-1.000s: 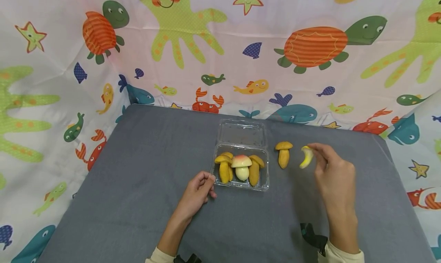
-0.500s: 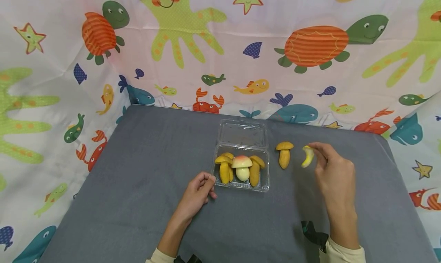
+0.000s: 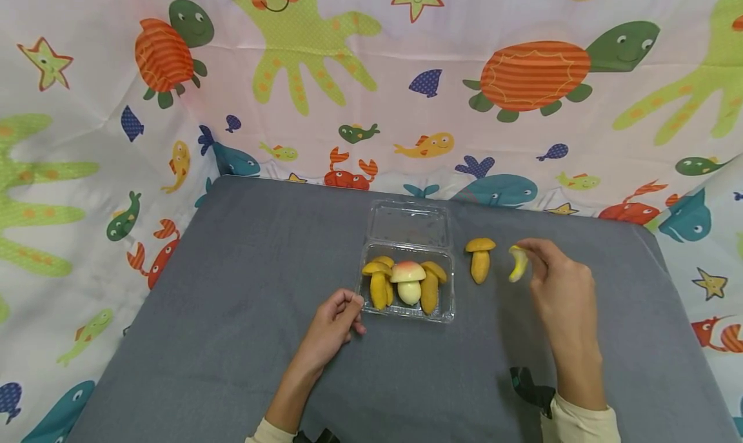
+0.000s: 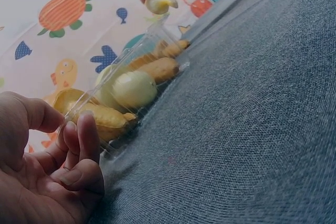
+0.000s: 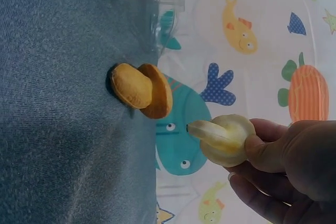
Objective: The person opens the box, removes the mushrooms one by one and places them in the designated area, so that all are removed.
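Note:
Thumb and fingertips of my left hand point(image 3: 331, 327) pinch the near left rim of a clear plastic clamshell box point(image 3: 438, 318). Inside stand several brown-yellow model mushrooms point(image 3: 378, 291) and a pale mushroom point(image 3: 408, 273) with a pinkish cap. On the right, my right hand point(image 3: 562, 295) pinches a small pale yellow mushroom point(image 5: 223, 141) by its round cap, holding it above the table with the curved stem sticking out. From the head its cap is mostly hidden. Between box and right hand lies one brown-yellow mushroom point(image 3: 480, 261), also in the right wrist view.
The box's lid point(image 3: 409, 226) is folded back toward the far edge of the grey cloth-covered table point(image 3: 244, 269). Behind and beside the table hangs a white curtain point(image 3: 395, 75) printed with sea animals. Dark straps sit at both wrists.
Both hands keep their grips and almost their places. The head view has shifted very slightly.

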### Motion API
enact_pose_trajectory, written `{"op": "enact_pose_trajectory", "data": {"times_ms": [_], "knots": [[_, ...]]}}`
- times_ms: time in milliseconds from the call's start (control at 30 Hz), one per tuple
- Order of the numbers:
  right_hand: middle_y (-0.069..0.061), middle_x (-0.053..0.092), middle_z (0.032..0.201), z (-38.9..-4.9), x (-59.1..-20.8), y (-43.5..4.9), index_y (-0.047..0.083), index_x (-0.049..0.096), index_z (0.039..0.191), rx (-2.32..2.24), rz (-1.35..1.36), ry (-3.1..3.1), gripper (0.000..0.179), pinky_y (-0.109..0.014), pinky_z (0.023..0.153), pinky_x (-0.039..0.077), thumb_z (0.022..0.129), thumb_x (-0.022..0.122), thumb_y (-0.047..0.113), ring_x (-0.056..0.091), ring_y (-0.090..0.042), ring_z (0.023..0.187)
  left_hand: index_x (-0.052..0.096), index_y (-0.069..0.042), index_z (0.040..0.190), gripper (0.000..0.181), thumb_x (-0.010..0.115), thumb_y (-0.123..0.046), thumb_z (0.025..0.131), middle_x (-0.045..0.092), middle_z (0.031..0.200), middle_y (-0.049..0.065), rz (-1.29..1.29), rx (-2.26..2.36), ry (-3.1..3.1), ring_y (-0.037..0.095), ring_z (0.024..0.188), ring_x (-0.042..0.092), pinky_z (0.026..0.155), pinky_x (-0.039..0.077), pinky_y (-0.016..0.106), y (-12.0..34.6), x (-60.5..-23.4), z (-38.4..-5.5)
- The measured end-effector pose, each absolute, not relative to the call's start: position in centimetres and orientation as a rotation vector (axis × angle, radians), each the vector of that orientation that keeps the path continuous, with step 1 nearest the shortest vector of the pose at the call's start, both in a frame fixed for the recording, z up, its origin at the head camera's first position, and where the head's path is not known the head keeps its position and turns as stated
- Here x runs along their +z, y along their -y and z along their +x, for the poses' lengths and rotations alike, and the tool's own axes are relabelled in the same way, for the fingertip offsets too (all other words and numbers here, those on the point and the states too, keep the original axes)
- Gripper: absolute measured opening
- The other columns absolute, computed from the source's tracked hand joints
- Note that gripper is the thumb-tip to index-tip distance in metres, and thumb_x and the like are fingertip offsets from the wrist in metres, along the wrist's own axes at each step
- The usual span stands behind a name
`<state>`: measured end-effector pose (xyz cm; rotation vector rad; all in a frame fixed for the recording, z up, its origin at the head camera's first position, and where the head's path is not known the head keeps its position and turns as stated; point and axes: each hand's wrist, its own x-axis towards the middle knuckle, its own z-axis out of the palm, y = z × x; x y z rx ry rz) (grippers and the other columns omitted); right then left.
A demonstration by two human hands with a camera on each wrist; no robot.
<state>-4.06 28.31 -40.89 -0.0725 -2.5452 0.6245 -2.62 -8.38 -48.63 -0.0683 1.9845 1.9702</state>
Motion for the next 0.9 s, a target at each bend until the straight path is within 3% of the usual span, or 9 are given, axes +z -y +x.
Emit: {"op": "enact_pose_trajectory", "data": {"times_ms": [233, 500, 900], "knots": [[-0.021, 0.077, 0.09, -4.6, -41.2, -28.6, 0.01, 0.077, 0.115, 0.631, -0.073, 2.599, 0.018, -0.04, 0.048, 0.04, 0.102, 0.068, 0.002, 0.057, -0.029, 0.05, 0.063, -0.002, 0.112, 0.031, 0.062, -0.033, 0.109, 0.061, 0.09, 0.011, -0.079, 1.98, -1.977, 0.022, 0.076, 0.07, 0.058, 0.045, 0.023, 8.4, -48.5, -2.6], [-0.02, 0.077, 0.095, -5.2, -41.3, -28.8, 0.01, 0.077, 0.117, 0.626, -0.095, 2.639, 0.019, -0.045, 0.055, 0.044, 0.102, 0.068, 0.002, 0.061, -0.032, 0.058, 0.064, -0.004, 0.112, 0.031, 0.063, -0.035, 0.109, 0.062, 0.091, 0.012, -0.07, 1.974, -1.985, 0.022, 0.077, 0.071, 0.059, 0.046, 0.024, 8.3, -48.4, -2.7], [-0.021, 0.077, 0.095, -5.7, -41.7, -29.2, 0.008, 0.076, 0.117, 0.6, -0.073, 2.711, 0.018, -0.05, 0.054, 0.044, 0.104, 0.065, 0.003, 0.055, -0.028, 0.055, 0.063, -0.002, 0.113, 0.031, 0.062, -0.033, 0.109, 0.062, 0.091, 0.011, -0.065, 1.965, -1.99, 0.023, 0.078, 0.071, 0.058, 0.045, 0.023, 8.3, -48.5, -2.6]]}}
